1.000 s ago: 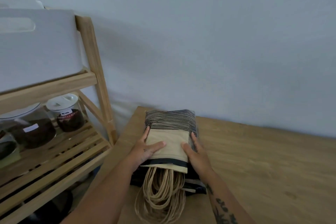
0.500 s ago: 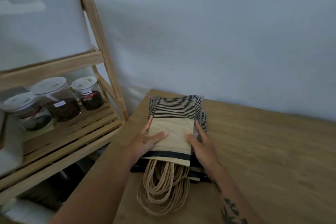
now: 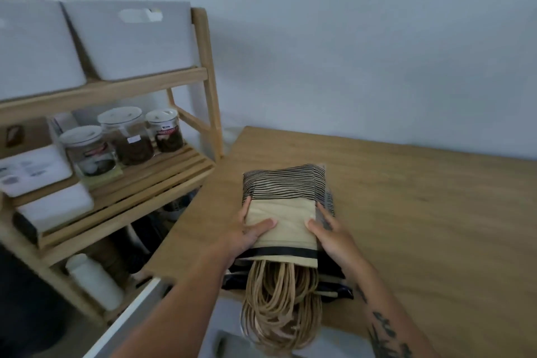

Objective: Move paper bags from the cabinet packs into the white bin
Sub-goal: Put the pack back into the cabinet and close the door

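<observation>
A stack of folded paper bags (image 3: 283, 212), tan with black stripes, lies on the wooden table (image 3: 421, 227). Their tan rope handles (image 3: 279, 308) hang over the table's near edge. My left hand (image 3: 250, 234) grips the stack's left side, thumb on top. My right hand (image 3: 331, 234) grips its right side, against a clear plastic wrap. Two white bins (image 3: 130, 41) stand on the top shelf of a wooden rack at the left. A white edge (image 3: 128, 320) shows below the table's near corner.
The wooden rack (image 3: 203, 78) stands left of the table. Its middle shelf holds three lidded glass jars (image 3: 128, 136) and white boxes (image 3: 55, 209). A white bottle (image 3: 93, 282) sits on the lower shelf. A pale wall runs behind the table.
The view has swung right and pulled back, showing more of the rack and both white bins. Both hands keep the same hold on the bag stack, now nearer the table's front edge.
</observation>
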`<state>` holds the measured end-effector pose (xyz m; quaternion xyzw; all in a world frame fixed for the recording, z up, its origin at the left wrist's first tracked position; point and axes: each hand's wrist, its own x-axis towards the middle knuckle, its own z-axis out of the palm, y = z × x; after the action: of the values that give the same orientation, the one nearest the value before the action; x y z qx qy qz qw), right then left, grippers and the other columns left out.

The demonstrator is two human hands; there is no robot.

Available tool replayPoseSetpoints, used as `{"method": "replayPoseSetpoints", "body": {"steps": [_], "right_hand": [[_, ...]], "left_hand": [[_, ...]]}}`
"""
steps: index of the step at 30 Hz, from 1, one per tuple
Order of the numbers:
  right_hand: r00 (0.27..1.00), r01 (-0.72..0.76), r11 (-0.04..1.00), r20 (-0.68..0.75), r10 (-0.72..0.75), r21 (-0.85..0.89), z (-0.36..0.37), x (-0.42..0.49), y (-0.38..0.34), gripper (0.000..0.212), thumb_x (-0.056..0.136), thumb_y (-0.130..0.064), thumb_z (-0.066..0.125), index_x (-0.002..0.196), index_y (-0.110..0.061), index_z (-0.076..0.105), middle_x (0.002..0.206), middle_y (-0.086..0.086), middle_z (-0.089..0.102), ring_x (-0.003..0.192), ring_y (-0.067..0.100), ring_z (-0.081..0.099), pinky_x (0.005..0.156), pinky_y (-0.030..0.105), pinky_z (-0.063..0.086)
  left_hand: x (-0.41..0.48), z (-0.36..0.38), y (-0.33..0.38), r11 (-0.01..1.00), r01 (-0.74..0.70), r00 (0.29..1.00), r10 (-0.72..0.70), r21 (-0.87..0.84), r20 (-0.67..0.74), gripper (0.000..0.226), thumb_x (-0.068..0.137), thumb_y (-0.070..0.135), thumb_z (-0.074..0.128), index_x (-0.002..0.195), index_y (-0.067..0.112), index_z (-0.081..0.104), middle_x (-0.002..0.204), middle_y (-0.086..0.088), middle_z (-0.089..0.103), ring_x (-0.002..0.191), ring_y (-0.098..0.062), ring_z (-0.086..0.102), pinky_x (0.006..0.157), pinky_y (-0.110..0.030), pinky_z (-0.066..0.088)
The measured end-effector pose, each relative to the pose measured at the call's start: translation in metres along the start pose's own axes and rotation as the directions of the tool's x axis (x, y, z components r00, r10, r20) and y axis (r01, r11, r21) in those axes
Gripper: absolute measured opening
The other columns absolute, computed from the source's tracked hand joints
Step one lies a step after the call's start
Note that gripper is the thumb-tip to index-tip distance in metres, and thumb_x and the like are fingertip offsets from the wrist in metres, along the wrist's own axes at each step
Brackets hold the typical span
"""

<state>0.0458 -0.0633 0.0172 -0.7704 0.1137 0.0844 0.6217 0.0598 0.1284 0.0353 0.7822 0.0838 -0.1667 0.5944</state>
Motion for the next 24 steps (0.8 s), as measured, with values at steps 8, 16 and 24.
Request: {"method": "replayPoseSetpoints", "body": {"steps": [8, 16, 24], "right_hand": [[0.994, -0.111, 0.994, -0.023, 0.111, -0.021, 0.041, -0.119, 0.024, 0.061, 0.083, -0.038, 0.063, 0.140, -0.033, 0.040, 0.139, 0.002, 0.050, 0.117, 0.020, 0.054, 0.093, 0.030, 0.045], [0.996, -0.090, 0.995, -0.019, 0.091, 0.040, 0.085, -0.191, 0.041, 0.056, 0.082, -0.036, 0.065, 0.135, -0.033, 0.046, 0.132, 0.001, 0.056, 0.112, 0.018, 0.057, 0.096, 0.036, 0.048], [0.996, -0.077, 0.996, 0.056, 0.075, 0.048, 0.126, -0.231, 0.070, 0.062, 0.068, -0.052, 0.066, 0.128, -0.046, 0.050, 0.117, -0.008, 0.064, 0.102, 0.013, 0.063, 0.092, 0.042, 0.053]], "left_hand": [[-0.112, -0.024, -0.054, 0.982, 0.150, 0.989, -0.148, -0.118, 0.025, 0.095, 0.071, 0.037, 0.078, 0.147, 0.040, 0.020, 0.144, -0.009, 0.041, 0.120, -0.028, 0.046, 0.102, -0.040, 0.042], [-0.193, -0.046, -0.091, 0.961, 0.131, 0.988, -0.148, -0.245, -0.051, 0.092, 0.073, 0.029, 0.078, 0.147, 0.038, 0.023, 0.127, -0.007, 0.054, 0.106, -0.024, 0.055, 0.085, -0.037, 0.050], [-0.249, -0.071, -0.140, 0.943, 0.090, 0.990, -0.121, -0.320, -0.076, 0.086, 0.073, 0.023, 0.076, 0.143, 0.039, 0.029, 0.121, -0.005, 0.060, 0.102, -0.024, 0.063, 0.083, -0.037, 0.054]]}}
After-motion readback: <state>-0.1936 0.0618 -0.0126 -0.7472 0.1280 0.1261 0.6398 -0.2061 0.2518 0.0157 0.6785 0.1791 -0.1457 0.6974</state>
